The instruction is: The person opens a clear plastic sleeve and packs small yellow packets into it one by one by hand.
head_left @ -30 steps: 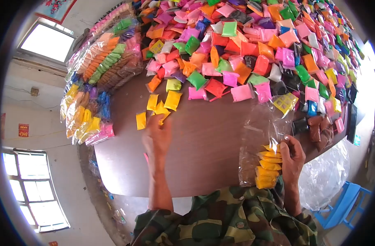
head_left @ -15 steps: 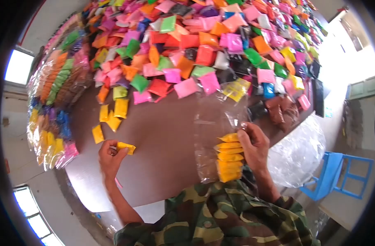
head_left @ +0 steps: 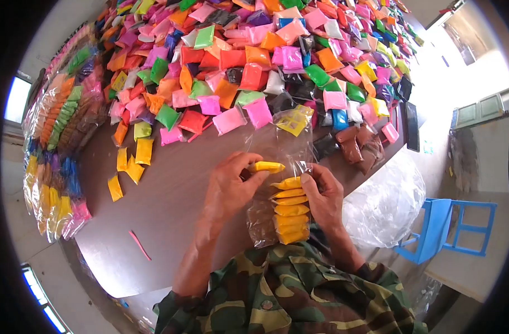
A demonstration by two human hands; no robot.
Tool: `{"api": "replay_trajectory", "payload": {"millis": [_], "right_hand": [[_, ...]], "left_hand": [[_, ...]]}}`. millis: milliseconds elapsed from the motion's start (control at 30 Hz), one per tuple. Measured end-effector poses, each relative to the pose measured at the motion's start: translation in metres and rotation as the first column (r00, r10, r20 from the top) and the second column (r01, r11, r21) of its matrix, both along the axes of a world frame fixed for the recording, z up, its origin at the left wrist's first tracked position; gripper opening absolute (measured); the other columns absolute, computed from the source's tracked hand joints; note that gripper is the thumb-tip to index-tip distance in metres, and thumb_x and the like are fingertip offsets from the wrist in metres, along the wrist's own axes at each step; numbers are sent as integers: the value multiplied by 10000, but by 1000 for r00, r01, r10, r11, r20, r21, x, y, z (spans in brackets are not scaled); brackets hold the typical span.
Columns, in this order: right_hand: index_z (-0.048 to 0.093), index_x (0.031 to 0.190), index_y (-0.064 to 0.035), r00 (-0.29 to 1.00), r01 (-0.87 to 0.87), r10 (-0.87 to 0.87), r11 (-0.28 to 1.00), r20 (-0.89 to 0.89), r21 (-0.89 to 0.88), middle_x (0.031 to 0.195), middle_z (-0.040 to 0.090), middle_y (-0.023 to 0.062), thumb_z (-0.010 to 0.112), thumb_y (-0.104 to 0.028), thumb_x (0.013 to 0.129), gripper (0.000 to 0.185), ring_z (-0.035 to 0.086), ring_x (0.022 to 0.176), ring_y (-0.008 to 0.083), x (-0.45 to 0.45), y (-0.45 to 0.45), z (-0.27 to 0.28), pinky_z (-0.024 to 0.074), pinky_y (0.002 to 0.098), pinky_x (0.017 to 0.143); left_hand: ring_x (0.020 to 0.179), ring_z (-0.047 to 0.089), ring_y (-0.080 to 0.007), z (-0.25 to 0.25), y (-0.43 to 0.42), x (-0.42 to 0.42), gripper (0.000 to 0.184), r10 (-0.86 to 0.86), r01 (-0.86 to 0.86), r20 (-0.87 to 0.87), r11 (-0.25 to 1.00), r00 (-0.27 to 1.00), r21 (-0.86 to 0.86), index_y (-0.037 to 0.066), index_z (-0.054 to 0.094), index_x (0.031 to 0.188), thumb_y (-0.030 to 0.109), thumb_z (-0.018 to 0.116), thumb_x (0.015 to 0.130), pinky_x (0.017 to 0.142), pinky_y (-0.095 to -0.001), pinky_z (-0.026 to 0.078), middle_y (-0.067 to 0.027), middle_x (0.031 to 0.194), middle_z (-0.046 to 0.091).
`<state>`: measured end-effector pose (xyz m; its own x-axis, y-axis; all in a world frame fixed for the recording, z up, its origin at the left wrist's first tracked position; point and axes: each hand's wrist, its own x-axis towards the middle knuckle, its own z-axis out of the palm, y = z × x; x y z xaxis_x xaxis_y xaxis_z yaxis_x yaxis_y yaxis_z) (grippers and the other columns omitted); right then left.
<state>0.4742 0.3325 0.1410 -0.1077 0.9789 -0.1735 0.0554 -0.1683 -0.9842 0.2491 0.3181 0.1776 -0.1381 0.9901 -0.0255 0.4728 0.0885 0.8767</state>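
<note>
On the brown tabletop [head_left: 171,217] lie four loose yellow packets [head_left: 134,170]. The left hand [head_left: 229,183] pinches one yellow packet [head_left: 266,166] beside the clear plastic bag [head_left: 260,214], which the right hand [head_left: 324,195] grips, fingers closed.

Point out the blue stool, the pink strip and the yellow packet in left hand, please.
Blue stool [head_left: 435,228]: head view, its seat.
Pink strip [head_left: 139,245]: head view, its middle.
Yellow packet [head_left: 270,166] in left hand [head_left: 227,188]: head view, its exposed end.

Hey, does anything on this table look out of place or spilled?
One thin pink strip lies alone on the brown tabletop, away from the heaped coloured plastic packets, so it looks stray. I can see no spill.
</note>
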Motion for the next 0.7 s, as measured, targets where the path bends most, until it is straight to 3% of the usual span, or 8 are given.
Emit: {"api": "replay_trajectory", "payload": {"millis": [267, 367, 467, 567, 700], "right_hand": [[688, 1230, 25, 997, 62, -60, 997, -40, 38, 951, 642, -35, 595, -195, 1106, 269, 541, 859, 36, 3, 2, -5, 446, 201, 732], [689, 1236, 29, 998, 64, -63, 997, -18, 40, 997, 670, -24, 562, -196, 1123, 281, 570, 890, 42, 3, 3, -3, 471, 204, 776], [689, 1241, 30, 998, 67, -66, 997, -17, 25, 1024, 687, -17, 555, -196, 1128, 286, 587, 906, 43, 3, 3, -1, 490, 204, 803], [691, 1237, 29, 996, 79, -79, 997, -42, 5, 1025, 689, -17, 563, -202, 1125, 286, 588, 904, 38, 3, 3, -6, 493, 199, 800], [693, 1223, 27, 997, 74, -74, 997, -24, -29, 1029, 693, -16, 570, -201, 1122, 279, 592, 907, 35, 7, 3, -8, 501, 197, 795]], "left_hand": [[760, 679, -89, -9, 2, 5, 251, -121, 135, 168, 988, 978, -78, 30, 738, 1154, 110, 788, 921, 661, -271, 551, -51, 930, 733], [790, 679, -124, -22, -3, 3, 246, 66, -2, 297, 978, 952, -210, 48, 734, 1151, 147, 773, 929, 715, -289, 551, -74, 879, 721], [796, 677, -112, -15, -3, 2, 261, 73, -26, 188, 971, 979, -240, 39, 734, 1163, 155, 775, 933, 726, -290, 552, -71, 885, 742], [736, 656, -64, -9, 0, 6, 285, -70, 101, 157, 975, 985, -200, 11, 721, 1223, 126, 760, 966, 644, -241, 540, -15, 906, 740], [743, 658, -62, -15, 4, 6, 289, -181, 232, 361, 967, 915, -104, 8, 719, 1241, 117, 757, 976, 674, -233, 545, -16, 911, 742]]}}
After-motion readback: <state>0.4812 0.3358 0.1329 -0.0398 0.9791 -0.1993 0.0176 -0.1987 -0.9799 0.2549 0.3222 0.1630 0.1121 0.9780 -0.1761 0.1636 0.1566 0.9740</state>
